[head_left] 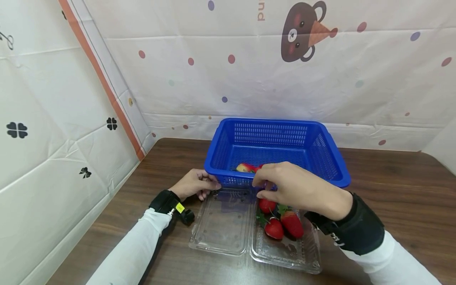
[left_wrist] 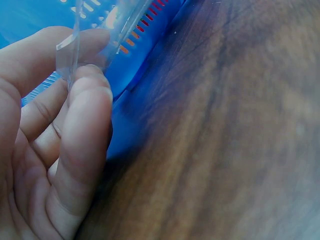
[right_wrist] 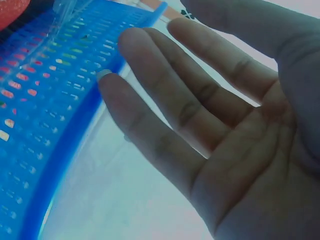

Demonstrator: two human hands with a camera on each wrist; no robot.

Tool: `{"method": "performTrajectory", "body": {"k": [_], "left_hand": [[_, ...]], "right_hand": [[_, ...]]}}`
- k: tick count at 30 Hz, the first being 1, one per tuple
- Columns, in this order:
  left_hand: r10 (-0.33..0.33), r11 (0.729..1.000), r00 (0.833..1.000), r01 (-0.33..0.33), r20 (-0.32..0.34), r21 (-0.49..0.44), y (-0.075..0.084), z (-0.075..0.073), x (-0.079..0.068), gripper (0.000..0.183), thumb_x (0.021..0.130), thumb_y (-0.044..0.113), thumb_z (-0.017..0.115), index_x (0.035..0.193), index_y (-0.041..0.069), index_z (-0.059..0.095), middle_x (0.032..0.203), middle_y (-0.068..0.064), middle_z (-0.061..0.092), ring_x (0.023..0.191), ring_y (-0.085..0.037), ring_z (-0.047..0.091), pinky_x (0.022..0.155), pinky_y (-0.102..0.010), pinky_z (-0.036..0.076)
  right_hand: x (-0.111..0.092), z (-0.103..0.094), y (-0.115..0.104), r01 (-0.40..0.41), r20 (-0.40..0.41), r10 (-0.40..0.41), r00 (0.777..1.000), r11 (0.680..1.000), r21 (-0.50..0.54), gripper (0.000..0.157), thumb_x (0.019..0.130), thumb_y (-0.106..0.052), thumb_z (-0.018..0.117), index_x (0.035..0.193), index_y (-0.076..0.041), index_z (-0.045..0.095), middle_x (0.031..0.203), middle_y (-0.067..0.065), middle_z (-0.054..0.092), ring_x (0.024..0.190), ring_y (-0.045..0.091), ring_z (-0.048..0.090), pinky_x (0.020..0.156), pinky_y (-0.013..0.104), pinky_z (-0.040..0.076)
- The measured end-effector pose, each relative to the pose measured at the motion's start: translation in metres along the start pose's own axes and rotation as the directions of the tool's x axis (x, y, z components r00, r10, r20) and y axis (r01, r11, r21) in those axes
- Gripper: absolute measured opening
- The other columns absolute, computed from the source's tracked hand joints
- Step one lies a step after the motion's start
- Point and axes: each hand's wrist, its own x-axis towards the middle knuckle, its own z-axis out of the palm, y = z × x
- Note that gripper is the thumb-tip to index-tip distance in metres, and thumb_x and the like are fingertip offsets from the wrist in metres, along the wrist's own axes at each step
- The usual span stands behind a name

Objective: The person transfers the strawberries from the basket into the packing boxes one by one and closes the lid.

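A clear plastic clamshell box point(head_left: 228, 233) lies unfolded on the table, lid half to the left. My left hand point(head_left: 196, 184) pinches the lid's far left corner between thumb and fingers; the left wrist view shows the thin plastic edge point(left_wrist: 67, 60) in that pinch. In the right half sit several strawberries point(head_left: 292, 225) with green leaves. Just above them, at the front rim of a blue basket point(head_left: 278, 122), hovers my right hand point(head_left: 293, 186). Its fingers are loosely bent and hold nothing in the right wrist view. Inside the basket, strawberries point(head_left: 246, 168) show behind the front wall.
The basket stands right behind the box, near the wall covered by a printed cloth point(head_left: 249, 79). Brown wooden tabletop point(head_left: 388, 190) extends to both sides. A black strap with a small camera point(head_left: 187, 217) sits on the left wrist.
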Motion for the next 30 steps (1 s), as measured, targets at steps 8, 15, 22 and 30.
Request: {"method": "performTrajectory", "body": {"k": [8,15,22,30], "left_hand": [[0.003,1.000,1.000,-0.003,0.005,0.000,0.000,0.000,0.001,0.026,0.082,0.020,0.077,0.093,0.000,0.066,0.061,-0.003,0.056,0.047,-0.012,0.052,0.043,-0.022,0.053],[0.004,1.000,1.000,-0.004,0.003,0.007,0.000,0.000,0.000,0.027,0.081,0.020,0.077,0.094,0.000,0.066,0.061,-0.002,0.056,0.047,-0.012,0.052,0.043,-0.023,0.053],[-0.002,1.000,1.000,0.002,-0.002,0.012,-0.001,-0.001,0.000,0.028,0.081,0.022,0.078,0.094,0.001,0.066,0.061,-0.003,0.056,0.047,-0.012,0.052,0.044,-0.023,0.053],[-0.001,1.000,1.000,0.001,0.003,0.012,0.000,-0.001,0.000,0.028,0.081,0.023,0.078,0.094,0.002,0.067,0.061,-0.002,0.056,0.048,-0.013,0.052,0.044,-0.023,0.053]], "right_hand": [[0.000,-0.005,0.009,0.020,-0.125,-0.025,0.992,0.999,-0.039,0.016,0.085,-0.018,0.075,0.100,-0.019,0.069,0.095,-0.005,0.064,0.072,0.002,0.054,0.060,0.023,0.053],[0.001,-0.007,0.018,-0.035,-0.205,0.012,0.979,0.994,-0.107,0.018,0.082,-0.018,0.078,0.098,-0.017,0.071,0.094,-0.004,0.065,0.078,0.008,0.059,0.064,0.027,0.057],[0.001,-0.009,0.030,-0.126,-0.214,0.092,0.972,0.981,-0.148,0.017,0.083,-0.019,0.077,0.099,-0.015,0.071,0.096,0.001,0.066,0.082,0.013,0.062,0.067,0.034,0.059],[0.001,-0.007,0.044,-0.183,-0.194,0.150,0.969,0.970,-0.163,0.019,0.081,-0.015,0.078,0.099,-0.014,0.071,0.096,0.003,0.067,0.083,0.017,0.062,0.070,0.038,0.060]]}}
